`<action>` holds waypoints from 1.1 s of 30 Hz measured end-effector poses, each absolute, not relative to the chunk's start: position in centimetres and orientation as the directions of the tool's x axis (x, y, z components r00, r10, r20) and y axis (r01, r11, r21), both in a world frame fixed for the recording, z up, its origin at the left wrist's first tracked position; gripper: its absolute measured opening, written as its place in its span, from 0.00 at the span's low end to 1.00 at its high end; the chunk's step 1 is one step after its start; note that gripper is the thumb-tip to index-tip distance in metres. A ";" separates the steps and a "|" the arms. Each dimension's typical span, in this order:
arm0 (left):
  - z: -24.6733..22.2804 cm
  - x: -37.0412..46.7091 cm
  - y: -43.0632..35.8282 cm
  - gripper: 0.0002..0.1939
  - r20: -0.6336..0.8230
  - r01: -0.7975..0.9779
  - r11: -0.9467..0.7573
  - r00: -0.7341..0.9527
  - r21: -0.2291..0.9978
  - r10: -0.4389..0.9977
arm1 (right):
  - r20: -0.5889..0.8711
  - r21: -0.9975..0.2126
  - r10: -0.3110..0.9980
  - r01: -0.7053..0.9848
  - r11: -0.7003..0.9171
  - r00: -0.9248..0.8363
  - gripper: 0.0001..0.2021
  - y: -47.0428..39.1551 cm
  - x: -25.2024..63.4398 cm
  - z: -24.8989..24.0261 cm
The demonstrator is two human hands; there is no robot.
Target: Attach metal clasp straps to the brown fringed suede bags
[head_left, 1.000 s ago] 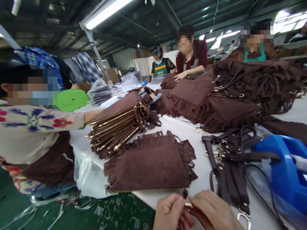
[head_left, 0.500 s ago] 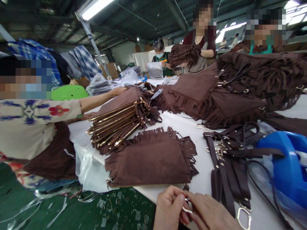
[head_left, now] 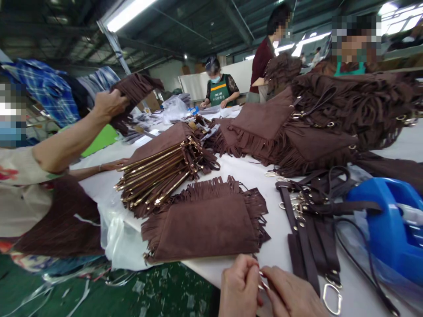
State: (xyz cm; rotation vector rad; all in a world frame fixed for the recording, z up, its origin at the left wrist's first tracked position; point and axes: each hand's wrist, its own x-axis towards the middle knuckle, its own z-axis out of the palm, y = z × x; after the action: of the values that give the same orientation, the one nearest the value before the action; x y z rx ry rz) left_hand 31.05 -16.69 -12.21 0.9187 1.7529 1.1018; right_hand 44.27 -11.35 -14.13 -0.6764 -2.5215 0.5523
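At the table's near edge, my left hand [head_left: 240, 286] and my right hand [head_left: 291, 291] meet, both with fingers pinched closed. Between the fingertips shows a small shiny metal fitting [head_left: 263, 284], mostly covered, so its exact kind cannot be made out. Just beyond them a brown fringed bag [head_left: 205, 229] lies flat, its fringe pointing away from me and out to the sides. Right of my hands lie brown straps [head_left: 312, 246] with metal clasps, one ending in a large oval metal ring [head_left: 332, 299].
A stack of brown bags with gold zips [head_left: 155, 167] stands at left, beside clear plastic [head_left: 120, 242]. More fringed bags [head_left: 264, 119] are heaped behind. A blue tape dispenser [head_left: 386, 224] sits at right. A co-worker's arm [head_left: 76, 127] lifts a fringed piece at left; other people stand behind.
My hands stay pinched together at nearly the same place. The co-worker at left has raised an arm from the bag stack, now holding a brown fringed piece. A person behind has turned sideways.
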 end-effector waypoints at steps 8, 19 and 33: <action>-13.5 31.2 -15.1 0.11 0.556 0.984 0.063 -0.146 0.166 0.818 | 0.513 -0.453 0.634 0.445 0.773 -0.579 0.09 -10.4 45.2 -14.9; -14.1 29.9 -13.4 0.24 0.419 0.988 -0.137 0.154 -0.070 0.895 | 0.531 -0.515 0.691 0.461 0.723 -0.491 0.09 -10.2 46.4 -15.1; -9.8 27.4 -11.7 0.23 0.618 0.999 -0.046 0.019 0.027 0.786 | 0.531 -0.564 0.726 0.457 0.688 -0.438 0.08 -9.8 45.1 -14.9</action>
State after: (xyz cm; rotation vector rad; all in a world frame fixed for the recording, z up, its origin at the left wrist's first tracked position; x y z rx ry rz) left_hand 27.37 -11.71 -9.81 2.4932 2.4040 0.9000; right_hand 45.13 -9.83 -14.92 -0.9035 -2.1078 0.4340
